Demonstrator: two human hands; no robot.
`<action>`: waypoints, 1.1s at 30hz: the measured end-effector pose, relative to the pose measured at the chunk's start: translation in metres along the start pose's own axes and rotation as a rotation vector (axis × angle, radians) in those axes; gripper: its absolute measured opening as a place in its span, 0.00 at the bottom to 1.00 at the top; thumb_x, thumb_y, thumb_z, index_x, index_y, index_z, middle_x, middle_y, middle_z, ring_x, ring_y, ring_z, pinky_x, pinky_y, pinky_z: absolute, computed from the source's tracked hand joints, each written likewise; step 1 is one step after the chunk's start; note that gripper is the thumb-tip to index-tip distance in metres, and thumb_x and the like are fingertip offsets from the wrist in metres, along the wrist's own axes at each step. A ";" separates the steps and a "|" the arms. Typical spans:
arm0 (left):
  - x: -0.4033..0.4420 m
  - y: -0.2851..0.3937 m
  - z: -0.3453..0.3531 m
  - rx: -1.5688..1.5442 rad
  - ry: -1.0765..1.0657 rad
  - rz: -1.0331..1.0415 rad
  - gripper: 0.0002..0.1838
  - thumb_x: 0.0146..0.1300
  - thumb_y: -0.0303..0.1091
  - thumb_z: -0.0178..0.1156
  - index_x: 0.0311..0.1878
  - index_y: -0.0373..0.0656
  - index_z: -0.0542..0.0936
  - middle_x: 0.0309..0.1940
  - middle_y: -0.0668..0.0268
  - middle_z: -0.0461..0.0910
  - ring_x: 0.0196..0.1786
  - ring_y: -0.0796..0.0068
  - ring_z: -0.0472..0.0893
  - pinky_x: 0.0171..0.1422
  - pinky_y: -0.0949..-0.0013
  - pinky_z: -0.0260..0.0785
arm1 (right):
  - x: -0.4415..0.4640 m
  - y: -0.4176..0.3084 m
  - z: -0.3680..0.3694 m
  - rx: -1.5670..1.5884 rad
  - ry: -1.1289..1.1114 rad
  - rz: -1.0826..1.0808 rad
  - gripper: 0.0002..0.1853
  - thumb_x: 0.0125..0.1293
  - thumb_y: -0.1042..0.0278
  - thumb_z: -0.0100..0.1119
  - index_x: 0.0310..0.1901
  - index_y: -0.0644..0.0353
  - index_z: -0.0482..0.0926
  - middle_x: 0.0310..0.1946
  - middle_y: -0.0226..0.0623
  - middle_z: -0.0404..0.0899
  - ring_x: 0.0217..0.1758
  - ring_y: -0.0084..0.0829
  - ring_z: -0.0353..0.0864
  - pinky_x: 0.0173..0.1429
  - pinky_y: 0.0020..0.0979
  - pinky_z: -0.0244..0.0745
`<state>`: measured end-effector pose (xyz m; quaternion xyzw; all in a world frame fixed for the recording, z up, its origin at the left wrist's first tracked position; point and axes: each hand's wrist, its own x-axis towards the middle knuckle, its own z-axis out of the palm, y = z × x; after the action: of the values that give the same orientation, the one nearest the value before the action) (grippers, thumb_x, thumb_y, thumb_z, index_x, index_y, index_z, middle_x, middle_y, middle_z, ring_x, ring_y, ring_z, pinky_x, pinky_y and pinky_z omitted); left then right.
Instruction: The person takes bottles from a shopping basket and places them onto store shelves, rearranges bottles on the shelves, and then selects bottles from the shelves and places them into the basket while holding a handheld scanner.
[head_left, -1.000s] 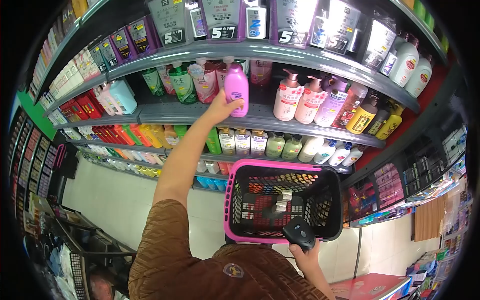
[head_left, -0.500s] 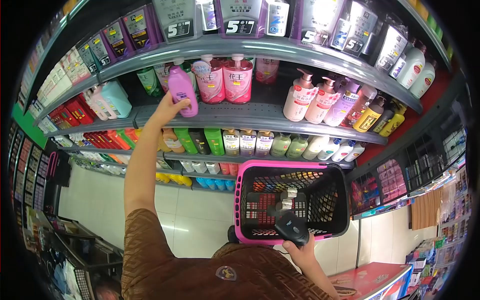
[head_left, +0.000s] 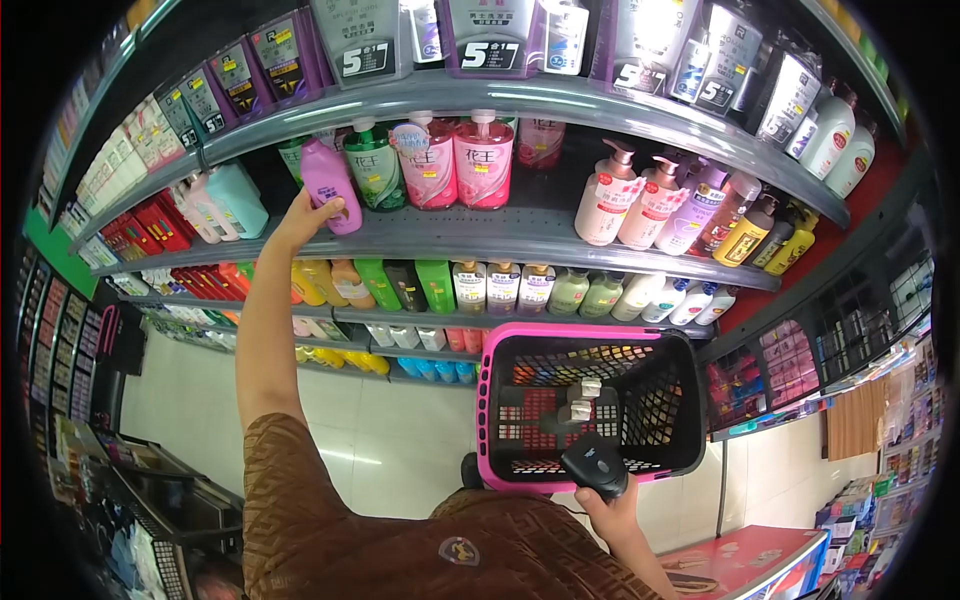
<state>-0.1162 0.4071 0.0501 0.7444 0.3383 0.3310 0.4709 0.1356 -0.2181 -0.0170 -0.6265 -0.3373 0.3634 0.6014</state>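
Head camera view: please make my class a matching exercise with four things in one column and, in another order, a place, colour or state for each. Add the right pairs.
Things
1. Purple bottle
2. Shopping basket
3. Handheld device
4. Light-blue bottle

Place, colour or state
A. Held in the right hand
B. Untouched, standing on a shelf
C. Held in the left hand
D. Black, with pink along part of its rim

Right pairs: 1-C, 2-D, 3-A, 4-B
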 end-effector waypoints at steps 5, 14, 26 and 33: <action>-0.003 0.004 -0.008 0.003 0.018 -0.086 0.31 0.67 0.42 0.74 0.67 0.42 0.72 0.55 0.66 0.83 0.56 0.75 0.81 0.62 0.64 0.75 | 0.001 -0.006 0.000 0.008 0.000 0.013 0.21 0.62 0.63 0.78 0.50 0.68 0.83 0.42 0.32 0.86 0.44 0.20 0.81 0.52 0.28 0.77; -0.015 -0.002 0.029 -0.082 0.054 0.033 0.28 0.67 0.38 0.74 0.65 0.40 0.74 0.54 0.64 0.84 0.56 0.74 0.82 0.64 0.64 0.74 | 0.001 -0.013 -0.008 -0.003 -0.006 -0.005 0.21 0.63 0.62 0.78 0.50 0.68 0.83 0.39 0.31 0.86 0.42 0.20 0.79 0.50 0.28 0.77; 0.001 0.013 0.119 -0.161 -0.053 0.083 0.31 0.67 0.35 0.74 0.68 0.40 0.73 0.56 0.64 0.83 0.58 0.73 0.83 0.65 0.65 0.75 | -0.001 -0.011 -0.021 -0.012 -0.015 -0.039 0.21 0.63 0.62 0.78 0.51 0.68 0.83 0.39 0.32 0.86 0.42 0.20 0.79 0.50 0.28 0.77; 0.008 0.038 0.190 -0.215 -0.119 0.147 0.29 0.67 0.33 0.74 0.66 0.38 0.71 0.57 0.61 0.83 0.59 0.72 0.83 0.65 0.65 0.77 | -0.002 0.002 -0.028 -0.004 -0.022 0.003 0.22 0.64 0.60 0.78 0.50 0.68 0.84 0.41 0.33 0.86 0.44 0.21 0.80 0.52 0.28 0.77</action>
<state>0.0495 0.3106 0.0232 0.7307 0.2170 0.3543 0.5417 0.1586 -0.2345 -0.0181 -0.6242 -0.3439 0.3704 0.5957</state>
